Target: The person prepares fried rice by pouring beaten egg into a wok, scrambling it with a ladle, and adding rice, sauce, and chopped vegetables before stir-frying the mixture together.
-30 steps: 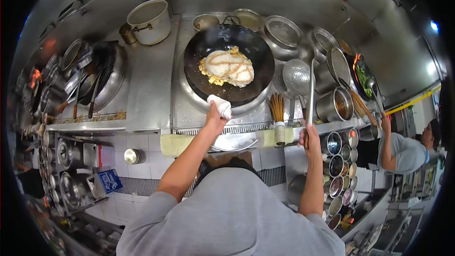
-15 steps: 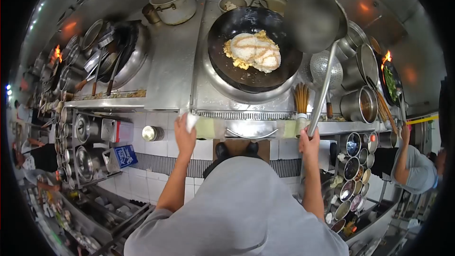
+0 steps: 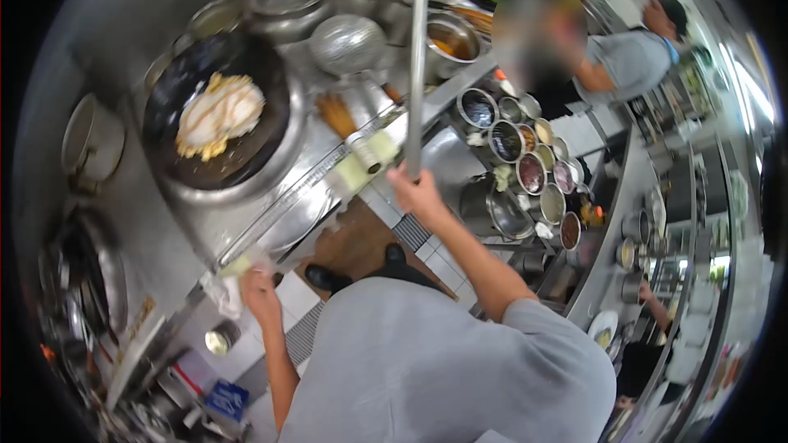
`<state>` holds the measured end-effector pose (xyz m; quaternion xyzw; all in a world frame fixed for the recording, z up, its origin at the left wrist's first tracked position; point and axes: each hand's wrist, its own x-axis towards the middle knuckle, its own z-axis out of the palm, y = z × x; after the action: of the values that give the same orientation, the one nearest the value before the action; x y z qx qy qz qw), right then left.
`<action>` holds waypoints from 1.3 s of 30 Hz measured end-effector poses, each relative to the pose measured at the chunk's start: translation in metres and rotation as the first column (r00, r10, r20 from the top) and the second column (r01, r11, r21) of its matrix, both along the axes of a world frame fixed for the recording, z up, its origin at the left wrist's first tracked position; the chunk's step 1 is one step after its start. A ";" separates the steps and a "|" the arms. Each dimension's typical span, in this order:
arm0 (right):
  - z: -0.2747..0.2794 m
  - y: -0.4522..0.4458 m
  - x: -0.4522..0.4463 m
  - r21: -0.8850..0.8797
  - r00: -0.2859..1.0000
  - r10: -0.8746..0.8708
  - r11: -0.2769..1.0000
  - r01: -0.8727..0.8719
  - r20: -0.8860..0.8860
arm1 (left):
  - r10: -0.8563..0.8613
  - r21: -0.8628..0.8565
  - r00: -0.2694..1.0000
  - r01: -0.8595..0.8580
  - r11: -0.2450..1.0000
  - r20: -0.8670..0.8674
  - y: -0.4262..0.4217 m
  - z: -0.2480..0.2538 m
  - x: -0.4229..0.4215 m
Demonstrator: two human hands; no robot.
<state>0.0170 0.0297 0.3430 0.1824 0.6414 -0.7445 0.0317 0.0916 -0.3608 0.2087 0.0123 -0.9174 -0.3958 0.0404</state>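
My right hand point(image 3: 417, 195) is wrapped round the lower end of the long metal handle of a ladle point(image 3: 417, 66). The ladle's bowl is up at the top edge of the view. At the front edge of the stove, my left hand point(image 3: 259, 291) is closed on a white cloth point(image 3: 222, 294), slightly blurred. Beyond both hands a black wok point(image 3: 267, 143) sits on its burner ring. White rice point(image 3: 217, 111) with a brown sauce streak lies in it, on top of yellow scrambled egg point(image 3: 201, 148).
A bamboo brush point(image 3: 336, 115) and a perforated strainer point(image 3: 348, 43) lie right of the wok. Several ingredient bowls point(image 3: 505, 141) stand at the right. Another person point(image 3: 628, 66) works at the neighbouring station. A tin can point(image 3: 222, 337) is at the lower left.
My view has turned to the right, so the wok now appears further left and tilted. The ladle stays in my right hand, and the cloth stays by my left.
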 end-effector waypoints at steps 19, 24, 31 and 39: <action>-0.151 0.295 0.212 0.431 0.674 -0.648 0.527 0.733 -0.354 | -0.405 0.707 0.869 0.095 0.700 0.284 0.334 0.115 0.036; -0.283 0.414 0.307 -0.053 0.140 -0.889 0.130 0.990 0.436 | -0.252 0.514 0.916 0.060 0.856 0.312 0.306 0.122 0.074; -0.300 0.453 0.293 -0.366 0.077 -0.803 -0.182 0.913 0.591 | -0.171 0.447 0.854 -0.079 0.891 0.491 0.300 0.117 0.091; -0.258 0.336 0.111 0.760 0.558 -0.812 0.252 0.599 -0.171 | -0.059 0.355 0.925 -0.084 0.931 0.376 0.254 0.124 0.109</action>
<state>0.1285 0.3661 0.0848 0.5415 0.7208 -0.3080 -0.3040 0.2004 -0.1068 0.3322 0.1019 -0.8181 -0.5488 -0.1385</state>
